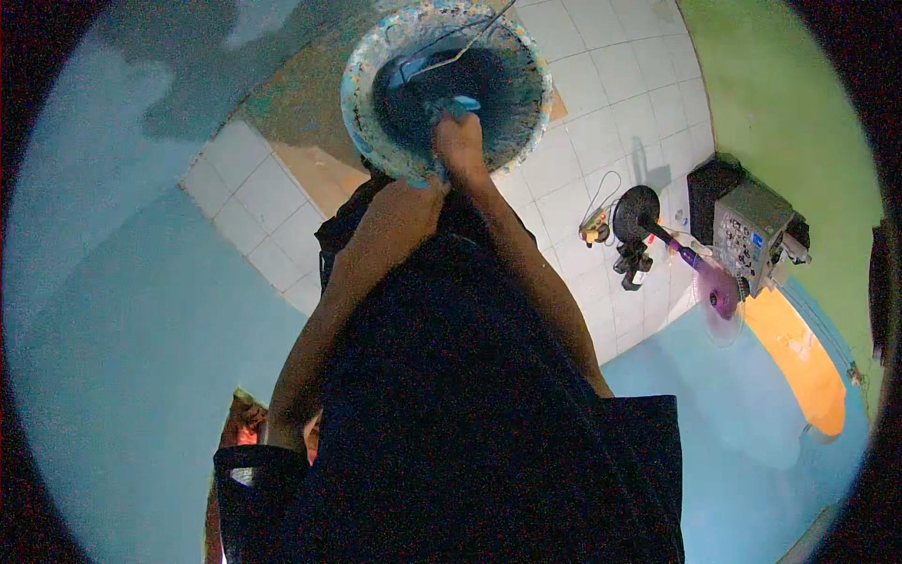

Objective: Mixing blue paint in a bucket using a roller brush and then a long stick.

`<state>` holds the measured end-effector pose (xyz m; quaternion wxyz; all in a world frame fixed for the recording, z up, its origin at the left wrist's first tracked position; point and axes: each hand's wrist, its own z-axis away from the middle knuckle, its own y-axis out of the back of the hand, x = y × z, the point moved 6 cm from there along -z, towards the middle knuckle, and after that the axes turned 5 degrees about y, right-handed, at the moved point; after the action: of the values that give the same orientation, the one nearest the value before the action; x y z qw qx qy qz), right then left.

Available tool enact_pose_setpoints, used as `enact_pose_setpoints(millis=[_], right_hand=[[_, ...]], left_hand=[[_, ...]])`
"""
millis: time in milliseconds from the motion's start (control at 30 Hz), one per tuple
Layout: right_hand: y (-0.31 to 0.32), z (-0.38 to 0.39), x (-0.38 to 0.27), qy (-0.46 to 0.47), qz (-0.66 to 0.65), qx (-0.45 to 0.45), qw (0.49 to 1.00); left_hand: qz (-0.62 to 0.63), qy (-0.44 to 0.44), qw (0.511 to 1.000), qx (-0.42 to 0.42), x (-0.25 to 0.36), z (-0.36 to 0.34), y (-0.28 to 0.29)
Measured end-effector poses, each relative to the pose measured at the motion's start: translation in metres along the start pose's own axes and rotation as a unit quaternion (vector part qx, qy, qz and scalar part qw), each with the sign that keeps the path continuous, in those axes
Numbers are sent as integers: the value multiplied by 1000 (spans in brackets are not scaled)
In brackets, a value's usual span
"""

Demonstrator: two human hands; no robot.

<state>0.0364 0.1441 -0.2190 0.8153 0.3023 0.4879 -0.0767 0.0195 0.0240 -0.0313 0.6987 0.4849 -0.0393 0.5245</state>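
A round, paint-speckled tub (354, 108) with a white, blue and yellow rim stands in front of me, its inside dark. My right hand (458, 141) reaches down into it, fingers closed round a small light blue piece (462, 103) that looks soft; its kind is unclear. At the near rim, my left hand (413, 202) is closed, close beside my right wrist. Its fingertips are hidden, so what they hold does not show. A bent thin metal rod or wire (451, 63) crosses the tub's far side.
White floor tiles (601, 103) surround the tub, with a brown board (305, 183) partly under it. To the right stand a purple fan (719, 296) with a black base, a grey box-shaped device (752, 226) and small black items (632, 263) with cords. Blue and green walls enclose the area.
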Motion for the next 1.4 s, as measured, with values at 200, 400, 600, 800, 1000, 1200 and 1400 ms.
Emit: enact_pose_setpoints(millis=[200,400,600,800,1000,1200,1400], right_hand=[[53,38,-131,-112,-230,-116,960],[68,60,-170,-106,-281,-184,936],[59,67,-166,-82,-353,-156,919],[66,67,-170,17,-370,-86,925],[65,72,-161,-153,-520,-149,827],[64,66,-149,-158,-532,-136,821],[72,63,-158,-113,-444,-118,881]], left_hand=[[142,86,977,132,-16,10,40],[292,-35,897,330,1,-1,88],[268,-79,866,414,7,-5,82],[455,56,840,291,1,-10,66],[487,32,842,232,4,-17,66],[386,-103,890,220,13,-22,58],[412,-21,875,254,-11,-22,43]])
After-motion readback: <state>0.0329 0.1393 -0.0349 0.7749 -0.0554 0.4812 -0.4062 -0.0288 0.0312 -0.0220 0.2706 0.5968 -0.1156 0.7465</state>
